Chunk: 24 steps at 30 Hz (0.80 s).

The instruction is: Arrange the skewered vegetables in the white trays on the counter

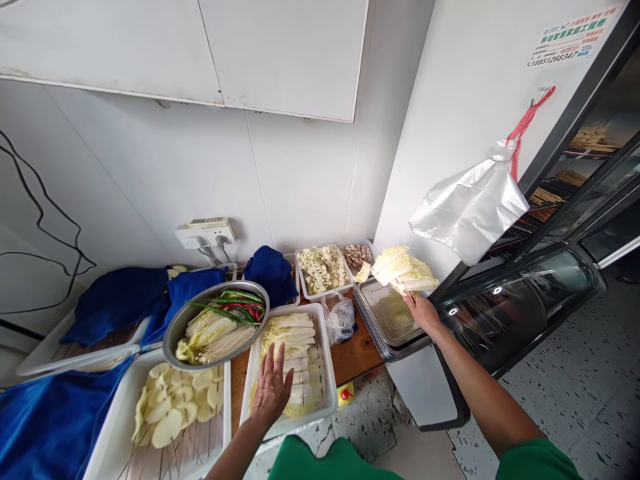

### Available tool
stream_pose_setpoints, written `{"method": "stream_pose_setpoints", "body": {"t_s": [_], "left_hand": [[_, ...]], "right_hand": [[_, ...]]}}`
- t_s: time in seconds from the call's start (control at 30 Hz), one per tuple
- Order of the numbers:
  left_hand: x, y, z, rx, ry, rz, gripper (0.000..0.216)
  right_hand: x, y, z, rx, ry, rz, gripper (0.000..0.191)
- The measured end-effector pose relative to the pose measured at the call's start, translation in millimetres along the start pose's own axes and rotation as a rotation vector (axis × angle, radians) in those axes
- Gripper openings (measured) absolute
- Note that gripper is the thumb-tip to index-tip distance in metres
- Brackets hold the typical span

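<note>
My left hand (271, 387) lies open with fingers spread over the cabbage skewers (295, 347) in a white tray (327, 390). My right hand (423, 312) is closed on the sticks of a bunch of cabbage skewers (400, 270), held up above a stack of metal trays (390, 320) beside the glass display fridge (525, 293).
A metal bowl (175, 333) holds green and red peppers and enoki mushrooms. A white tray of sliced potato skewers (173, 403) sits at the front left. Blue cloths (120, 297) cover other trays. Two small trays (323, 270) of food stand at the back. A plastic bag (470, 207) hangs on the wall.
</note>
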<state>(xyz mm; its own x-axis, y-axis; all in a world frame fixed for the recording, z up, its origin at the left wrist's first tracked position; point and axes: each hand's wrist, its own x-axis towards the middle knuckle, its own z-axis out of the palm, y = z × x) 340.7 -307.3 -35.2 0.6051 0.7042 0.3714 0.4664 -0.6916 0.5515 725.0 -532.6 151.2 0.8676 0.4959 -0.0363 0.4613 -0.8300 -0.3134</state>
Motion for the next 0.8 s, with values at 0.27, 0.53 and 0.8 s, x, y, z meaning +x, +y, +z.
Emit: {"method": "stream_pose_setpoints", "body": {"t_s": [0.27,0.53,0.8], "left_hand": [[49,65,-36,-0.932,-0.389,-0.659,0.082],[72,95,-95,-1.938,-0.793,-0.957,0.09],[41,59,-150,-1.862,-0.521,-0.943,0.078]], "right_hand": [[-48,-29,-36,0.295,-0.079,-0.37,0.038],[-87,-91,-28,0.296,-0.558,-0.708,0.053],[-111,-150,26,0.044,-0.868,-1.072,0.046]]}}
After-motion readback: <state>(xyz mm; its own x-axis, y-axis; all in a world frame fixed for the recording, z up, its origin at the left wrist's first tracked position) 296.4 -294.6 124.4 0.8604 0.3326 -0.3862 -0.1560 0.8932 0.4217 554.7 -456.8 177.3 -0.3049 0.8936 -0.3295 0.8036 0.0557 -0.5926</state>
